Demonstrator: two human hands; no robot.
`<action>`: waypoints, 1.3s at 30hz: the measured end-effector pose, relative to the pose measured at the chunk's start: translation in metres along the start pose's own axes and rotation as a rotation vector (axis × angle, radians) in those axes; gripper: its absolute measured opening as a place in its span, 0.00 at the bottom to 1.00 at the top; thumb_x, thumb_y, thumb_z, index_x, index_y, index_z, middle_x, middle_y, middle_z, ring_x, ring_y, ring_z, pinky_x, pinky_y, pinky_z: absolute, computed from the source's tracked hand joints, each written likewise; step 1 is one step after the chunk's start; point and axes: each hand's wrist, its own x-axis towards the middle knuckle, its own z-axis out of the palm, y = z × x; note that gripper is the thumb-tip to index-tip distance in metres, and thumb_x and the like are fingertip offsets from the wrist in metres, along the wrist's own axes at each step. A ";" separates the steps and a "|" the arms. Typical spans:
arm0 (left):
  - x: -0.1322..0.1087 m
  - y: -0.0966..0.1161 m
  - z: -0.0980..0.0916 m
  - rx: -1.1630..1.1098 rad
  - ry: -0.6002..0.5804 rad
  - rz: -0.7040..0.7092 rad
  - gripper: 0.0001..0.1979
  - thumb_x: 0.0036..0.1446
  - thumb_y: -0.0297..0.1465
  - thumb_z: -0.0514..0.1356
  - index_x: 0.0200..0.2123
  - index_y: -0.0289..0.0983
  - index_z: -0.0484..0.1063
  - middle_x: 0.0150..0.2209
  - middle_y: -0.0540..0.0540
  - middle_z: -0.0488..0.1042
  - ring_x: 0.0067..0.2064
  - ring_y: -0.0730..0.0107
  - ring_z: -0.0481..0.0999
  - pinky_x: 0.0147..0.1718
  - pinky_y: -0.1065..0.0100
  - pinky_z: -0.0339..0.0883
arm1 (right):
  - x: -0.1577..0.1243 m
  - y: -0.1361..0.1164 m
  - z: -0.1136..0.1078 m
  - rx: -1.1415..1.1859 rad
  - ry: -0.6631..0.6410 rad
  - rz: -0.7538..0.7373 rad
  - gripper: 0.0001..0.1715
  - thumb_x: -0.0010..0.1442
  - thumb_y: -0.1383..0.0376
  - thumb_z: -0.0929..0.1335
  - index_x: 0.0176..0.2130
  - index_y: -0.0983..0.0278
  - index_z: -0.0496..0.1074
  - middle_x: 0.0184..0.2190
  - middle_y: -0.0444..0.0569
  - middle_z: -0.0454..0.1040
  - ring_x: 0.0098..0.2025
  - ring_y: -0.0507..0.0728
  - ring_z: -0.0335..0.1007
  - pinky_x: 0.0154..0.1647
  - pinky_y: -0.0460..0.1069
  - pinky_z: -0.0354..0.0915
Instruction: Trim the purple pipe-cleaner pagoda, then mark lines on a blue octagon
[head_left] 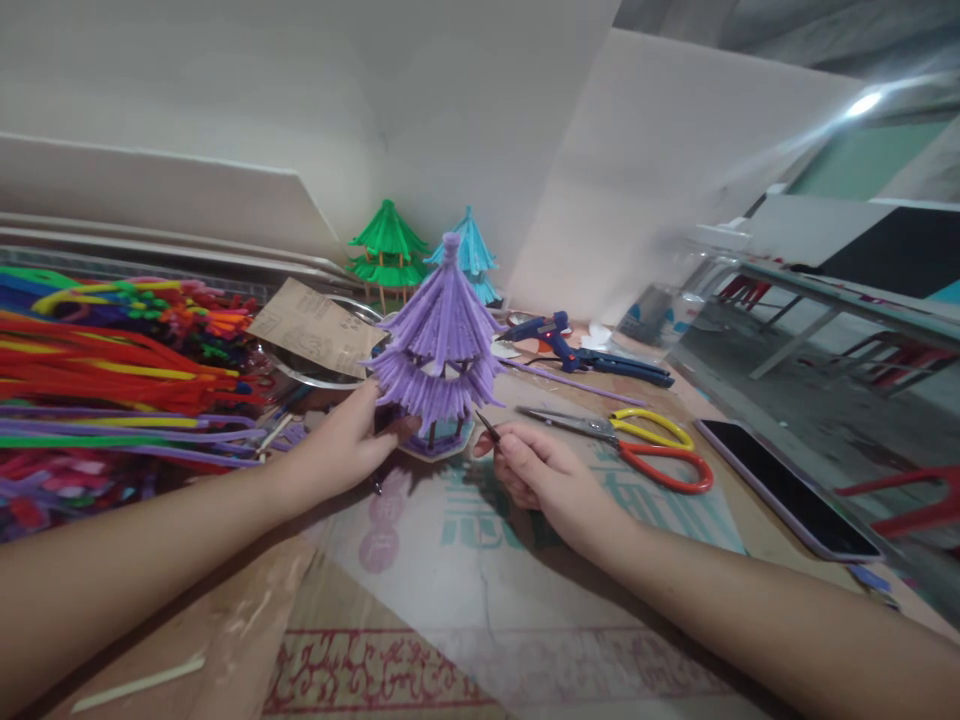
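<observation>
A two-tiered purple model pavilion (446,320) made of pipe cleaners stands upright at the middle of the table. My left hand (358,435) is closed around the left side of its base, with the thumb in front and the other fingers mostly hidden. To the right of the base, my right hand (536,468) pinches a thin dark pointed stick (487,427) between thumb and forefinger. Its tip points up and left, close to the pavilion but apart from it. Scissors (626,440) with one yellow and one red handle lie beyond my right hand.
Bundled coloured pipe cleaners (112,360) fill the left side. Behind stand a green pavilion (388,250) and a blue pavilion (472,250). A glue gun (551,335), dark-blue-handled pliers (622,367) and a phone (784,485) lie at the right. A cardboard piece (315,325) rests at the back left.
</observation>
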 end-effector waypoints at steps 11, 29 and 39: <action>0.002 0.012 -0.001 0.026 0.001 0.030 0.30 0.58 0.50 0.59 0.56 0.36 0.66 0.56 0.35 0.73 0.59 0.44 0.71 0.61 0.46 0.62 | 0.002 -0.004 0.001 0.022 -0.026 0.010 0.32 0.53 0.37 0.71 0.34 0.63 0.68 0.17 0.33 0.50 0.18 0.47 0.39 0.17 0.45 0.36; 0.004 0.019 -0.002 0.094 -0.027 0.110 0.26 0.58 0.55 0.58 0.46 0.40 0.73 0.42 0.42 0.79 0.46 0.49 0.77 0.55 0.50 0.69 | 0.000 -0.005 0.001 0.069 -0.044 -0.039 0.32 0.53 0.38 0.72 0.29 0.61 0.62 0.17 0.33 0.49 0.18 0.46 0.39 0.18 0.45 0.38; 0.004 0.018 -0.002 0.104 -0.016 0.110 0.26 0.57 0.56 0.58 0.43 0.39 0.72 0.44 0.41 0.77 0.48 0.48 0.76 0.55 0.51 0.69 | 0.001 -0.004 0.001 0.046 -0.039 -0.030 0.32 0.52 0.37 0.72 0.28 0.61 0.63 0.17 0.33 0.50 0.18 0.46 0.39 0.18 0.45 0.38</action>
